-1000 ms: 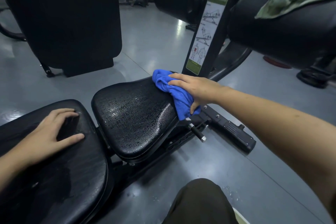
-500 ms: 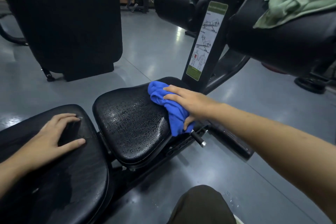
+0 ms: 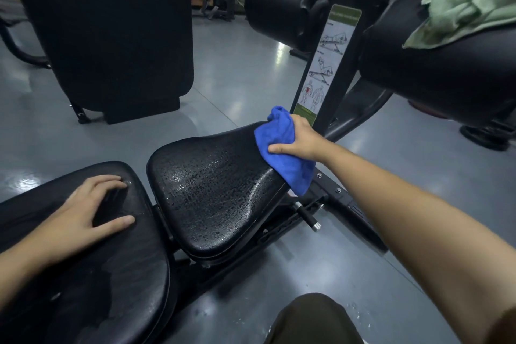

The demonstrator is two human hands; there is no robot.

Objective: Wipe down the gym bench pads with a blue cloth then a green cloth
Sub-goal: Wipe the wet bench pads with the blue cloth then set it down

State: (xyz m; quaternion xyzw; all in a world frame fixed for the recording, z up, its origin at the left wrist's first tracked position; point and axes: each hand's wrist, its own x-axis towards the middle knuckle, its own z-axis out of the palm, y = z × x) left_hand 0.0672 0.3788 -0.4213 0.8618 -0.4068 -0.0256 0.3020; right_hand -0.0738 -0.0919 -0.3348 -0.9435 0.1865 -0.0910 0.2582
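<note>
Seat pad [image 3: 212, 190] edge: right hand [image 3: 300, 142] grips blue cloth [image 3: 282, 145] hanging lengthwise.

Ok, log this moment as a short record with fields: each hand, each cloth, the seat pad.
right hand: grips the blue cloth, pressing it on the far right edge of the seat pad
left hand: rests flat, fingers spread, on the back pad
green cloth: lies bunched on the roller pad, untouched
seat pad surface: beaded with wet droplets
stage: blue-cloth wipe under way
</note>
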